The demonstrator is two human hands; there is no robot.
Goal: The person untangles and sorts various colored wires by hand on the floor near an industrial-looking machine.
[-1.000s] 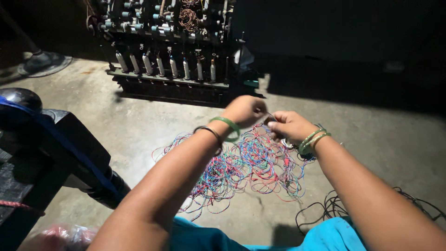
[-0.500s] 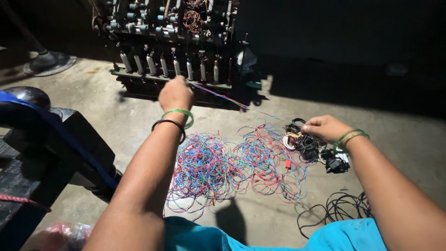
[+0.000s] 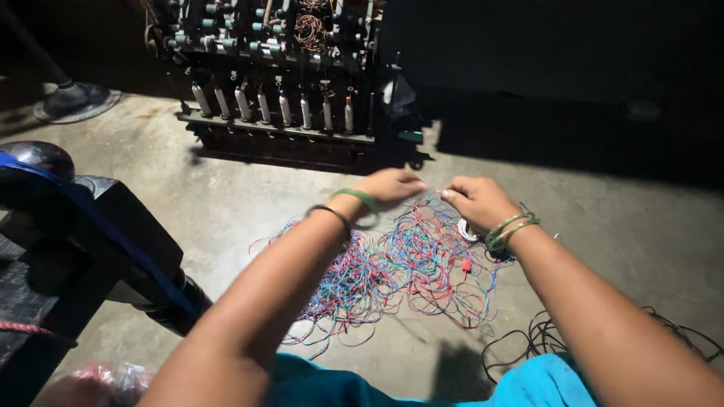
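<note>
A: Head view, and both hands are up over the wire pile on the floor. Left hand has its fingertips pinched narrow, right hand the same, nearly touching. There seems to be a thin strand between them, though it's blurred.

B: Where's the pile?

A: Directly beneath and just behind both hands, spread flat in red, blue and green loops.

B: How would you handle it well?

A: My judgement: keep the pinch light and lift one strand clear above the heap, so its neighbours don't drag along. Tugging sideways would likely tighten the tangle.

B: Give me the count.

A: Two hands. One coloured pile. One black cable bundle near the right forearm. One white coil just under the right hand, partly hidden. Bangles: two on the left wrist, one green and one dark; the right wrist's green ones look like two. One machine beyond the hands, seven upright cylinders visible along its front.
</note>
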